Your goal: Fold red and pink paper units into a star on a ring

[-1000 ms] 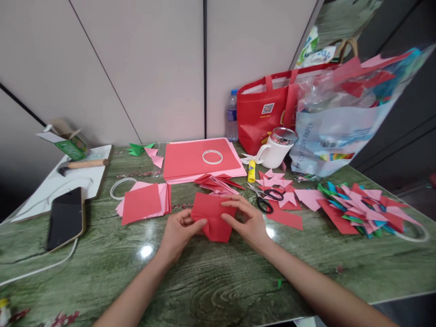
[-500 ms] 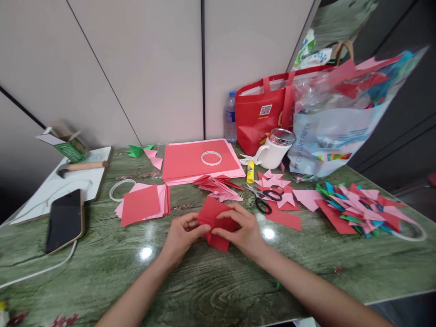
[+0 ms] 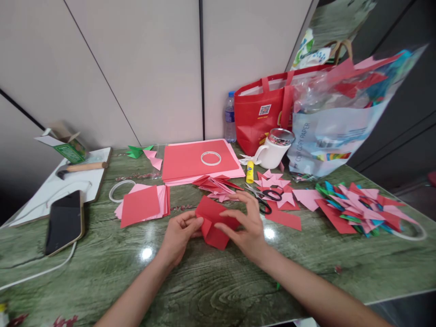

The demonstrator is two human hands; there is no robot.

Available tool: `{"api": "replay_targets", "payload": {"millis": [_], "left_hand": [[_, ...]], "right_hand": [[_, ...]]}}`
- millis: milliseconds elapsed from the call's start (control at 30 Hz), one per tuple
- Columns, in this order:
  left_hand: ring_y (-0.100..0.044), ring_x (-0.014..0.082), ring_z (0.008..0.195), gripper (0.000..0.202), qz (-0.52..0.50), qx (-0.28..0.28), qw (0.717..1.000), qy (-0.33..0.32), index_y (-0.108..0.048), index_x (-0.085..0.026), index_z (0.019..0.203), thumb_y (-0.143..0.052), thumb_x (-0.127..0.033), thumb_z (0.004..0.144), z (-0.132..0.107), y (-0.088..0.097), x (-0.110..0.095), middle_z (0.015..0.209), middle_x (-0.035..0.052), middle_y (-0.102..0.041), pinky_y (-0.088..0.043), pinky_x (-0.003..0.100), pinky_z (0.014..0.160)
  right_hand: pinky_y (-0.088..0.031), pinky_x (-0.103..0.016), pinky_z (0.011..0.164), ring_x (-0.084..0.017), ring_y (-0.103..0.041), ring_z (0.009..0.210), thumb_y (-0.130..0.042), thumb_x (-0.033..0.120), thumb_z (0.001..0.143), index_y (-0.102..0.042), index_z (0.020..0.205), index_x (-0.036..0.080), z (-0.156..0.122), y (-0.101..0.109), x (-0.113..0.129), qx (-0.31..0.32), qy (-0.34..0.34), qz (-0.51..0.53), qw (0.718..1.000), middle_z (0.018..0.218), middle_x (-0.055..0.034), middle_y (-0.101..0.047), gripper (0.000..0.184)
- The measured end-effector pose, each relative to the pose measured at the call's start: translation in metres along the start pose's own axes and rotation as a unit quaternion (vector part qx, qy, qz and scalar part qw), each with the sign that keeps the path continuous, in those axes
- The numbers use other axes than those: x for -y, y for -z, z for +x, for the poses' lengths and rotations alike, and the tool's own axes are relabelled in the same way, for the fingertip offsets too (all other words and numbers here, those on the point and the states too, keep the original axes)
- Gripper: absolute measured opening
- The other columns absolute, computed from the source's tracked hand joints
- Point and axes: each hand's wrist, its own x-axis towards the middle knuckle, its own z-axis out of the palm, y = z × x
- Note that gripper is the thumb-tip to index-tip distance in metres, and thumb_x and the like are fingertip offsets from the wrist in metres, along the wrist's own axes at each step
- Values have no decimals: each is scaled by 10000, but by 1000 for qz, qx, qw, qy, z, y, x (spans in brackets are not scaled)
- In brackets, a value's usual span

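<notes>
A partly folded red paper square [image 3: 211,222] lies on the green wood-grain table [image 3: 204,281] in front of me. My left hand [image 3: 179,234] pinches its left edge with thumb and fingers closed. My right hand [image 3: 243,225] rests on the paper's right side, fingertips pressing it down with the other fingers spread. Just behind the paper sits a small heap of folded red and pink pieces [image 3: 218,185].
A stack of red and pink squares [image 3: 141,204] lies to the left, with a phone [image 3: 64,221] and cable further left. Scissors [image 3: 264,200], a glue stick [image 3: 250,171], a white mug [image 3: 275,147], large red sheets with a tape ring [image 3: 210,157], bags and folded coloured pieces [image 3: 361,209] surround the work.
The red paper was lifted and folded between both hands, then set flatter on the table. My right fingers have spread out over it.
</notes>
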Motion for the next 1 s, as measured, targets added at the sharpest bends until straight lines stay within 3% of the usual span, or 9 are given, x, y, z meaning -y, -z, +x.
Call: {"api": "replay_targets", "payload": {"millis": [100,200,300,433,600,767,900,1000], "left_hand": [[-650,144,625,262,-4,-17,1000,2,-695,-117,842,-754,-263,632,0,1,0,727,49,-723,-533,246,623],[-647,140,603,261,-8,-22,1000,4,-692,-118,825,-763,-260,618,1,1,0,705,44,-721,-532,239,602],[-652,143,601,267,-8,-17,1000,5,-693,-121,825,-766,-264,612,1,1,0,701,43,-724,-534,242,606],[-658,150,612,279,2,-17,1000,11,-696,-124,829,-770,-271,603,2,0,1,708,48,-728,-533,241,606],[-650,140,603,278,29,-5,999,24,-699,-124,838,-762,-284,618,1,3,2,696,52,-727,-515,215,575],[-625,120,562,289,37,-10,998,49,-702,-115,794,-786,-288,579,2,5,1,657,55,-717,-490,187,527],[-622,122,549,301,39,-10,998,57,-700,-109,791,-791,-287,566,2,4,0,643,56,-713,-486,189,515],[-624,125,545,298,38,-12,998,57,-697,-110,790,-791,-283,565,1,4,0,639,54,-713,-485,192,513]], "right_hand": [[-423,-401,824,-210,-540,914,-657,121,749,-667,820,253,-1,5,4,-50,64,-14,997,894,-36,-612,150],[-411,-367,800,-171,-561,818,-639,103,764,-660,871,262,-5,6,6,-5,123,-13,992,804,2,-664,193],[-363,-419,897,-191,-557,917,-646,140,771,-658,861,251,-5,2,4,52,126,-26,990,828,14,-689,143],[-328,-505,957,-232,-532,995,-662,231,768,-663,820,248,-4,-4,-1,55,65,-30,996,942,-25,-655,54],[-491,-349,792,-207,-566,965,-613,212,793,-652,897,203,-8,-7,-5,82,-54,79,992,1072,-101,-556,112],[-467,-346,831,-208,-590,940,-663,212,739,-675,823,208,-7,-9,-10,124,-171,145,967,967,-70,-618,85],[-478,-313,763,-188,-622,802,-669,221,719,-679,772,198,-3,-9,-8,175,-226,198,938,801,-33,-672,59],[-477,-315,776,-183,-628,784,-674,233,701,-655,778,184,-2,-8,-5,184,-267,220,920,808,-27,-687,93]]}}
